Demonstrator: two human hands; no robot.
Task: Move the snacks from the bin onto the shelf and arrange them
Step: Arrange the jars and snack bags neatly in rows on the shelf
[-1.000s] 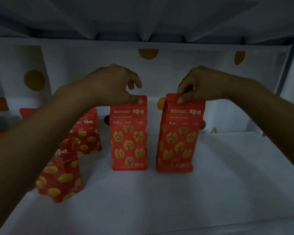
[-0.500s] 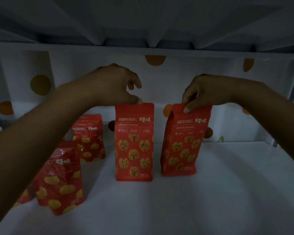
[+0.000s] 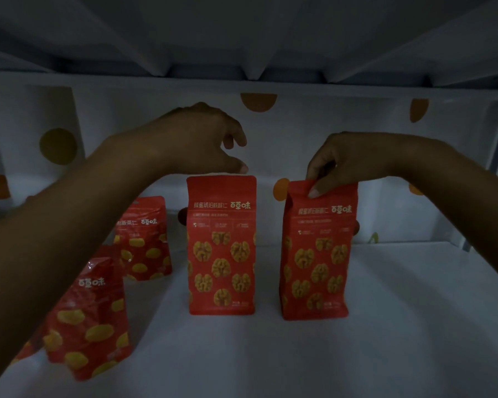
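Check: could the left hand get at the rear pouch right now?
Probably yes. The left hand is empty just over the middle bag, and the rear pouch stands beside that bag with its top uncovered. The front pouch sits under the forearm and might be brushed.

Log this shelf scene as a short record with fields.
left hand: hovers over middle bag, fingers loosely curled, holding nothing
right hand: pinches top edge of right bag
middle bag: upright, front to camera
right bag: upright, turned slightly, apart from middle bag
others: near bag and far bag, standing at left, partly behind the left arm
shelf: white, carries all four bags
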